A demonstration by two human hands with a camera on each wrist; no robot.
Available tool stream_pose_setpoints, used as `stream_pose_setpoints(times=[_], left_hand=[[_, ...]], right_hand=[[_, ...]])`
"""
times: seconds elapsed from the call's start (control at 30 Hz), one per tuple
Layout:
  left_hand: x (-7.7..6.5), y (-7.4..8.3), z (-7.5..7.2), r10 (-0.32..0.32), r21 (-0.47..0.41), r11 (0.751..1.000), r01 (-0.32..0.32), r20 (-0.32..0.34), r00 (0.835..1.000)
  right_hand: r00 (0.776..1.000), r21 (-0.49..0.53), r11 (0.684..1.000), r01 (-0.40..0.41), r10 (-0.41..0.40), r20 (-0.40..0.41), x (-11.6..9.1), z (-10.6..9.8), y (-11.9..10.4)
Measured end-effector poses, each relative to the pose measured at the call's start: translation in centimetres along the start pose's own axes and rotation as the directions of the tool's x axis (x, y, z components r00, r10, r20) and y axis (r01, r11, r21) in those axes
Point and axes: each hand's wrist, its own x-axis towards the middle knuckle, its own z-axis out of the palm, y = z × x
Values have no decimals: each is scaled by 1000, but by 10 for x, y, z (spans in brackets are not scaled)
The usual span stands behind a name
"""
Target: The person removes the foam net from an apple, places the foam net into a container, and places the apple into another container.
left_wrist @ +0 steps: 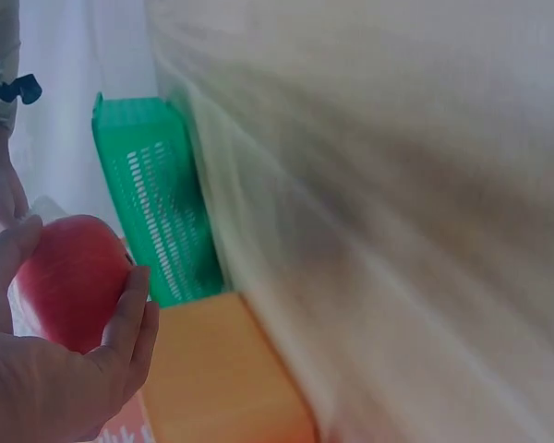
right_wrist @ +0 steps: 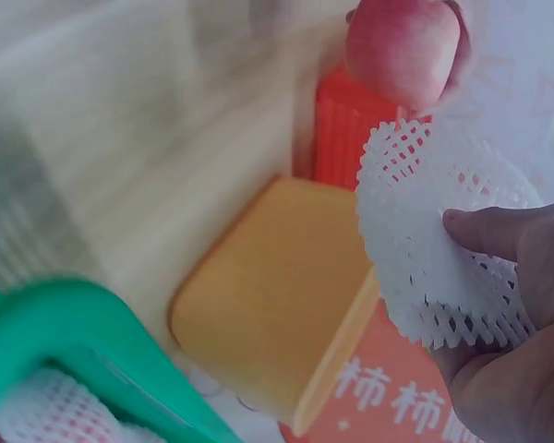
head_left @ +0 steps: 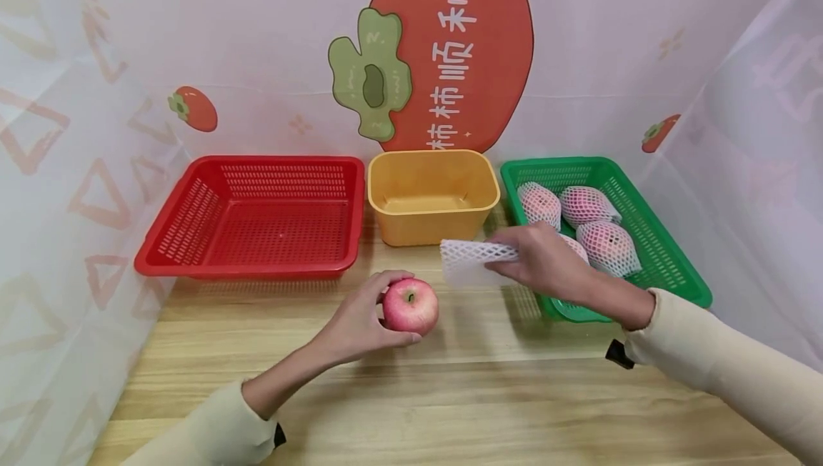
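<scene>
One round pink-red apple (head_left: 411, 306) is gripped in the half-curled left hand (head_left: 360, 321); the right hand (head_left: 545, 259) pinches a white foam-mesh sleeve (head_left: 472, 255).

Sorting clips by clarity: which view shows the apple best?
The head view: stem and most of the apple show clearly. Left wrist: large, but partly covered by fingers. Right wrist: cut off by the frame's top edge.
</scene>
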Motion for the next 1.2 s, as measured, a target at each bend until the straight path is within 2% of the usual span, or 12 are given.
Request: stream_pose_setpoints(times=[0.13, 0.33, 0.5, 0.63, 0.8, 1.03, 1.2], left_hand=[[4, 7, -18, 8, 31, 1000, -7, -31, 999], [10, 18, -44, -40, 35, 999, 42, -44, 998], [17, 25, -63, -70, 38, 997, 72, -51, 996], [23, 27, -79, -102, 67, 992, 107, -71, 992], [31, 27, -101, -148, 115, 981, 159, -96, 984], [39, 22, -134, -255, 95, 959, 268, -131, 958], [45, 17, -157, -308, 82, 943, 322, -146, 940]], right_hand=[[1000, -9, 1000, 1, -1, -18, 16, -12, 2], [998, -10, 999, -54, 53, -27, 36, -25, 5], [997, -24, 997, -71, 71, -37, 52, -29, 5], [996, -23, 997, -67, 66, -62, 67, -31, 7], [995, -4, 996, -86, 86, -49, 86, -31, 13], [989, -4, 989, -149, 149, -16, 110, -28, 29], [989, -4, 989, -151, 151, -4, 119, -23, 40]])
